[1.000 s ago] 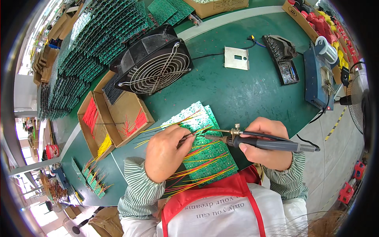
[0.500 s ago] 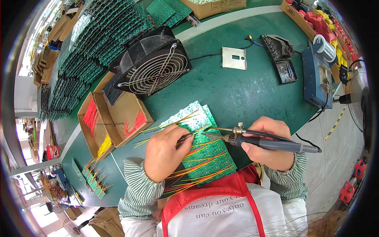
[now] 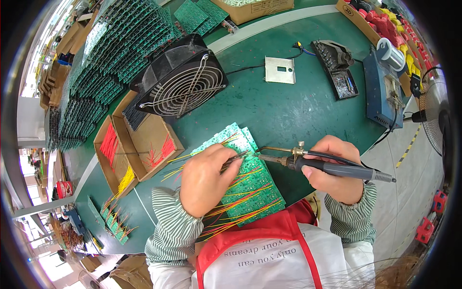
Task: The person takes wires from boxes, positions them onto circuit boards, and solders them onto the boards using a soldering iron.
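A stack of green circuit boards (image 3: 255,197) lies on the bench in front of me, with red and yellow wires (image 3: 243,195) running leftward from it. My left hand (image 3: 204,180) is over the boards' left side, thumb and fingers closed on slim, dark tweezers (image 3: 235,158). Their tips are near the board's upper middle; what they grip is too small to make out. My right hand (image 3: 337,168) is wrapped round a grey soldering iron (image 3: 344,169) with a thin brass solder-feed tube (image 3: 279,150) clamped above it. The iron's tip is close to the tweezer tips, at the board.
A black fan (image 3: 185,86) stands behind the boards, beside a cardboard tray (image 3: 175,144) of cut wires. Racked circuit boards (image 3: 120,48) fill the far left. Farther right are a metal plate (image 3: 280,71), a black holder (image 3: 337,70) and a blue soldering station (image 3: 380,91) with a solder spool (image 3: 391,55).
The iron and my right hand have shifted slightly right, its tip drawing back from the tweezers. My left hand has moved slightly right relative to the boards. The whole view has shifted a little.
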